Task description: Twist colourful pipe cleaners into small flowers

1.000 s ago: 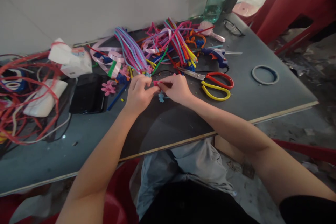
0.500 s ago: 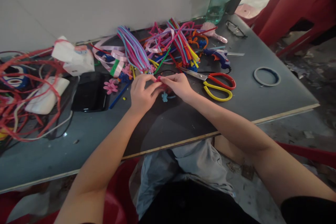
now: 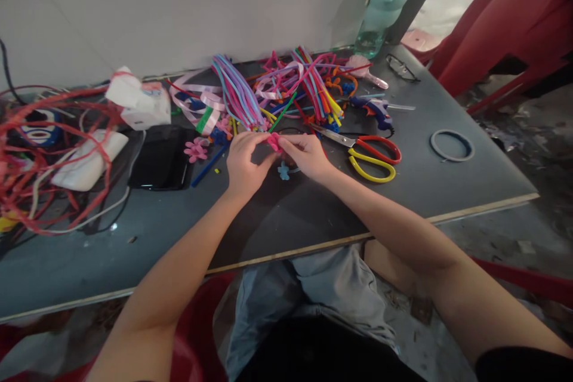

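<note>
A small bright pink pipe-cleaner flower (image 3: 274, 142) is pinched between my two hands over the front middle of the table. My left hand (image 3: 248, 161) grips it from the left with thumb and fingers closed. From the right, my right hand (image 3: 307, 157) pinches its other side. Just below the fingers lies a light blue pipe-cleaner flower (image 3: 283, 171). Beyond my hands sit a bundle of purple and pink pipe cleaners (image 3: 237, 92) and a multicoloured bundle (image 3: 319, 86). To the left is a pale pink flower (image 3: 196, 150).
Scissors (image 3: 373, 158) with red and yellow handles lie right of my hands, near a blue glue gun (image 3: 373, 110). Farther right is a grey tape ring (image 3: 452, 145). A black phone (image 3: 159, 158) and tangled red cord (image 3: 101, 161) are leftward. A green bottle (image 3: 385, 9) stands behind.
The fingers have shifted slightly apart, so more of the pink flower shows between them. The view has tilted a little; both hands keep hold of the flower.
</note>
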